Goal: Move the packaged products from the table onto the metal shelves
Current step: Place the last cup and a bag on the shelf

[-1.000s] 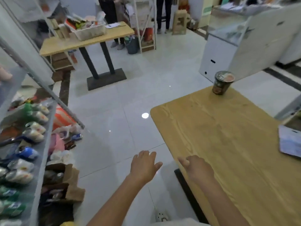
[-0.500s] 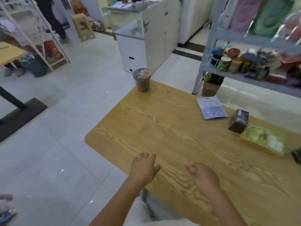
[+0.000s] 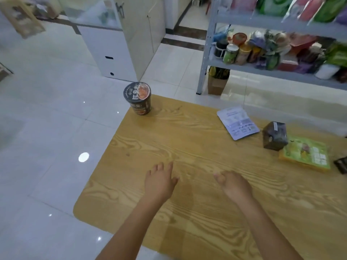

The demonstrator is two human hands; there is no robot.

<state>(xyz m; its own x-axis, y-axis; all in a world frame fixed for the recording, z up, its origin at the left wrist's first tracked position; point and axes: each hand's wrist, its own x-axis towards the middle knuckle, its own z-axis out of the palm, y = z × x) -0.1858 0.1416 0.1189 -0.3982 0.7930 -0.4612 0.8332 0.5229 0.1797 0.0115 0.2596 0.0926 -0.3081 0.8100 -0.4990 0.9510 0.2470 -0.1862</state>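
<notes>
A dark instant noodle cup (image 3: pixel 139 98) stands upright at the far left corner of the wooden table (image 3: pixel 187 143). Along the right side lie a pale blue flat pouch (image 3: pixel 237 122), a dark boxy packet (image 3: pixel 275 136), a green flat package (image 3: pixel 305 153) and a dark item cut off by the frame edge (image 3: pixel 341 164). My left hand (image 3: pixel 159 182) hovers over the table's middle with fingers spread, holding nothing. My right hand (image 3: pixel 232 183) hangs beside it with fingers loosely curled, also holding nothing. The grey metal shelves (image 3: pixel 262 70) stand beyond the table at upper right.
The shelves carry several cups, cans and bags. A cardboard box (image 3: pixel 216 83) sits on the floor at the shelf's left post. A white cabinet (image 3: pixel 112 47) stands at the back. Glossy white tiled floor (image 3: pixel 47 128) lies to the left of the table.
The view has swung right, from the left-hand shelf and floor to the table and the shelves behind it. Both hands now hover over the tabletop, holding nothing throughout.
</notes>
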